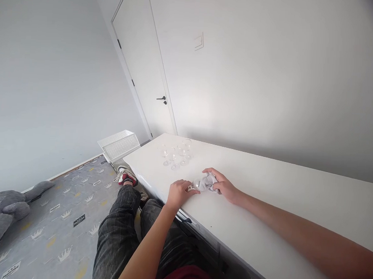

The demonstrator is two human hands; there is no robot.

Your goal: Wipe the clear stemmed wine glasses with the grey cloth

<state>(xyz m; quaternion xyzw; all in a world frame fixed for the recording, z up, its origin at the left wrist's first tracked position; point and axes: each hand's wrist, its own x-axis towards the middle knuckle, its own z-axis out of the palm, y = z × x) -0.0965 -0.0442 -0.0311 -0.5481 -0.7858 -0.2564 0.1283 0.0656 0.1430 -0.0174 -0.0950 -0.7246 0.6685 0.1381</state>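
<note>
My left hand (pixel 179 192) rests at the front edge of the white table (pixel 264 211), fingers closed on the stem end of a clear glass (pixel 197 184) lying on its side. My right hand (pixel 224 184) is curled around a crumpled grey-white cloth (pixel 208 182) pressed against the bowl of that glass. Several more clear stemmed glasses (pixel 175 152) stand upright together farther back on the table, beyond both hands.
A white wall with a light switch (pixel 198 42) runs behind the table, and a closed white door (pixel 143 65) stands at the left. A white perforated crate (pixel 119 144) sits on the patterned floor mat; a grey plush toy (pixel 1 212) lies far left. My legs are below the table edge.
</note>
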